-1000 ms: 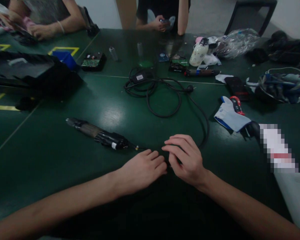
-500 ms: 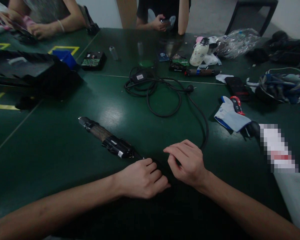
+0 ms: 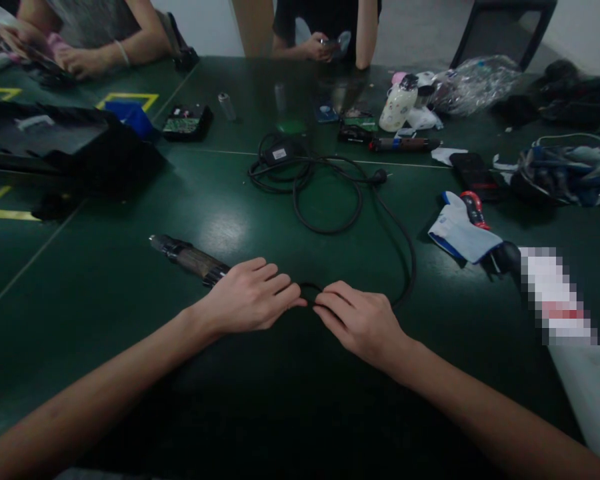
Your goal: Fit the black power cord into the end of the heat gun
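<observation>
A black electric screwdriver [image 3: 193, 259] lies on the green table, its tip to the upper left and its rear end hidden behind my left hand [image 3: 260, 297]. The fingers of that hand are closed around the black cable [image 3: 310, 286], a short bowed piece of which shows between my hands. My right hand [image 3: 363, 320] is also closed, pinching the cable a little to the right. From there the cable curves up to a loose coil with a black power adapter [image 3: 280, 155] and a plug [image 3: 380, 176].
A white-and-blue glove [image 3: 463, 230] lies to the right, by a dark phone-like device [image 3: 473, 172]. A second screwdriver-like tool [image 3: 405, 145] and a patterned bottle [image 3: 399, 107] are farther back. A black bag-like thing [image 3: 65, 147] stands left. Two people sit across the table.
Both hands have come closer together. My left hand has moved up and left over the screwdriver's rear end, and the screwdriver has shifted slightly left. Cable now shows between my hands.
</observation>
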Demonstrator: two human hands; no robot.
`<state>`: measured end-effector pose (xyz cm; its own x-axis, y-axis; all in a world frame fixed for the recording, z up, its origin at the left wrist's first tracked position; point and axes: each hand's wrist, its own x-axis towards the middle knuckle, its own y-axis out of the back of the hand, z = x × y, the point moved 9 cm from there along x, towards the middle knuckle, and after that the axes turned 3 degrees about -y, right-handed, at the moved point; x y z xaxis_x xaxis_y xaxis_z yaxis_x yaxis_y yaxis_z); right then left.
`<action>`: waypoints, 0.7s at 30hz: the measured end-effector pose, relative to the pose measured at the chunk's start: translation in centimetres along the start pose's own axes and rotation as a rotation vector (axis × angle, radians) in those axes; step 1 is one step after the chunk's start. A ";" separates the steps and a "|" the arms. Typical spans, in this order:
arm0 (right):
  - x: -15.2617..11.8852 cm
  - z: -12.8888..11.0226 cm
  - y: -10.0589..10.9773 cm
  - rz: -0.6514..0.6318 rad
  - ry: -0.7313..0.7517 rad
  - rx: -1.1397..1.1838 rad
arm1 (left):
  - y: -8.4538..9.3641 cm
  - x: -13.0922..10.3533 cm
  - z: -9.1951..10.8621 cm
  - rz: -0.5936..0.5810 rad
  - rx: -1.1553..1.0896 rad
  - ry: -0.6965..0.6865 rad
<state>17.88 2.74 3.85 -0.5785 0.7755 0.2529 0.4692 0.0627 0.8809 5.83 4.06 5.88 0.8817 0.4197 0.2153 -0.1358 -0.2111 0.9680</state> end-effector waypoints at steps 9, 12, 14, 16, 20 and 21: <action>-0.2 1.8 0.4 0.052 -0.166 -0.127 | -0.4 -0.9 -2.6 -0.022 0.035 0.068; -0.2 1.9 0.4 0.066 -0.170 -0.120 | -1.0 -1.0 -2.5 -0.064 0.025 0.016; -0.2 1.6 0.4 0.061 -0.144 -0.115 | -1.5 -0.9 -2.1 -0.113 -0.031 -0.043; -0.1 1.3 0.4 0.051 -0.113 -0.116 | -1.7 -0.8 -2.2 -0.159 -0.122 -0.059; 0.2 0.9 0.5 0.024 -0.065 -0.113 | -1.7 -1.3 -4.3 -0.212 -0.307 0.063; 0.2 0.9 0.5 0.018 -0.059 -0.109 | -1.7 -1.6 -5.0 -0.231 -0.336 0.097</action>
<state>18.56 3.46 3.97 -0.5290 0.8117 0.2474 0.4020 -0.0170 0.9155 2.40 8.17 4.53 0.8620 0.5067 -0.0166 -0.0936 0.1913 0.9771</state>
